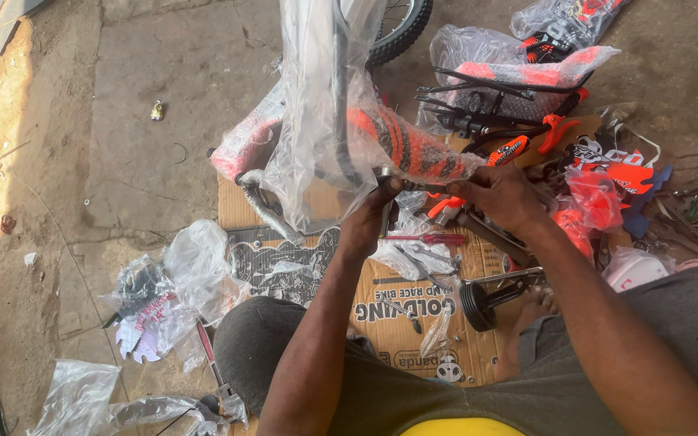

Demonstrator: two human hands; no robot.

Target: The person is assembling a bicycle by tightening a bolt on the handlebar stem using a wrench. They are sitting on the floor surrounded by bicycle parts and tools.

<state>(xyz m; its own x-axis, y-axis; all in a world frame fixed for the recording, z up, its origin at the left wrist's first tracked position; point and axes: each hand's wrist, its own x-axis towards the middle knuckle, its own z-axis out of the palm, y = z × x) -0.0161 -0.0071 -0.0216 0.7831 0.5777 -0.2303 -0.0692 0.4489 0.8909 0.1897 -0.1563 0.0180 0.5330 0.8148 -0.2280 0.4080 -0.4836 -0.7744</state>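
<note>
Lying all round on the concrete floor (147, 178): crumpled plastic bags (195, 270), a flattened cardboard box (414, 323) at centre, small training wheels (478, 305), spanners (430, 254), orange parts (599, 182) at right. Clear wrap (317, 121) drapes the orange-black bike frame (414, 149), hiding much of it. Both forearms reach up-frame from below. Left hand (369, 218) closed round the frame's lower metal end; right hand (502, 194) gripping just right of it, fingers (466, 179) curled tight.

I see open concrete floor (147, 161) to the far left where a hand could pass freely, but the wrapped orange bicycle frame (397, 145), loose plastic wrapping (195, 266), scattered tools (430, 240) and orange parts (599, 182) crowd the cardboard sheet (414, 323) and right side.
</note>
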